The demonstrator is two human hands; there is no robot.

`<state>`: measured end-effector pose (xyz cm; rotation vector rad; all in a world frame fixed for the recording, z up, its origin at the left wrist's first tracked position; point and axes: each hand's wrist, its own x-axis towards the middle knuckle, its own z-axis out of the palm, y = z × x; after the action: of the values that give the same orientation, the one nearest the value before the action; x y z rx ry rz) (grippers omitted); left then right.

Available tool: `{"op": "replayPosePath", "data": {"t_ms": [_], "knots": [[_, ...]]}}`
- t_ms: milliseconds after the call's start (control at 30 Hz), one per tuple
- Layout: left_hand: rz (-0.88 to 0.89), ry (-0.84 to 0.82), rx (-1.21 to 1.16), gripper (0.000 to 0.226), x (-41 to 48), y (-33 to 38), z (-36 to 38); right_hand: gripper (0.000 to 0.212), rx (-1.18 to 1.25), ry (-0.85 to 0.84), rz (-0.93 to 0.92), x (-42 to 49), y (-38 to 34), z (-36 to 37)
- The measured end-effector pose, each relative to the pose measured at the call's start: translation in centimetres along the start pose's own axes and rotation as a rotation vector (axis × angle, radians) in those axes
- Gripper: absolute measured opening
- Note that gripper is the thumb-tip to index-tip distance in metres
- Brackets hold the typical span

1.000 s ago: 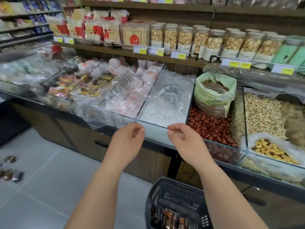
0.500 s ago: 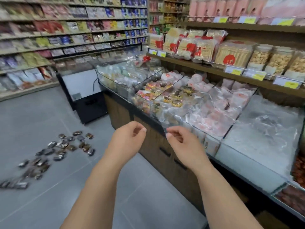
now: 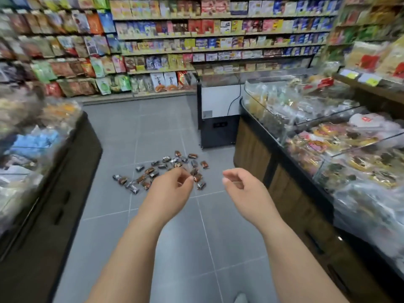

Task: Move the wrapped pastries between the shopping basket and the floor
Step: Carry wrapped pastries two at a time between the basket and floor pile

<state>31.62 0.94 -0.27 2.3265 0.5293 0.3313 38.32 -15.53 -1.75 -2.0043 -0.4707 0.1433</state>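
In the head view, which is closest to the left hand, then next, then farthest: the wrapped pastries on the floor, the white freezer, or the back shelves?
1. Wrapped pastries: on the floor just beyond the left hand.
2. White freezer: farther up the aisle, to the right.
3. Back shelves: farthest, along the back wall.

Bright, even light is filling the shop, leaving only soft shadows on the grey floor. Motion blur is smearing the counter at left and the display case at right; the shelves are bending near the edges.
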Motion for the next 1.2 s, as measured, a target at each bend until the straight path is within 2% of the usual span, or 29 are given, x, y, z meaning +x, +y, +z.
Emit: {"op": "replayPosePath", "data": {"t_ms": [300,600,900,1067,1200], "knots": [[-0.172,0.121,0.146,0.011,10.9,-5.0,-1.1,0.02,-0.057,-0.25,-0.04,14.7,1.0,5.8],[-0.324,0.288,0.128,0.009,21.2,-7.9,-1.0,0.025,-0.163,-0.472,-0.085,28.6,1.9,11.3],[-0.476,0.31,0.121,0.016,28.5,-15.3,-2.6,0.037,-0.256,-0.587,-0.116,37.2,2.2,19.4],[-0.531,0.305,0.113,0.02,34.3,-21.9,-5.8,0.033,-0.308,-0.61,-0.149,42.8,0.1,26.5],[-0.532,0.263,0.125,0.019,39.5,-27.1,-9.3,0.04,-0.362,-0.662,-0.124,47.3,-2.6,32.3]]}}
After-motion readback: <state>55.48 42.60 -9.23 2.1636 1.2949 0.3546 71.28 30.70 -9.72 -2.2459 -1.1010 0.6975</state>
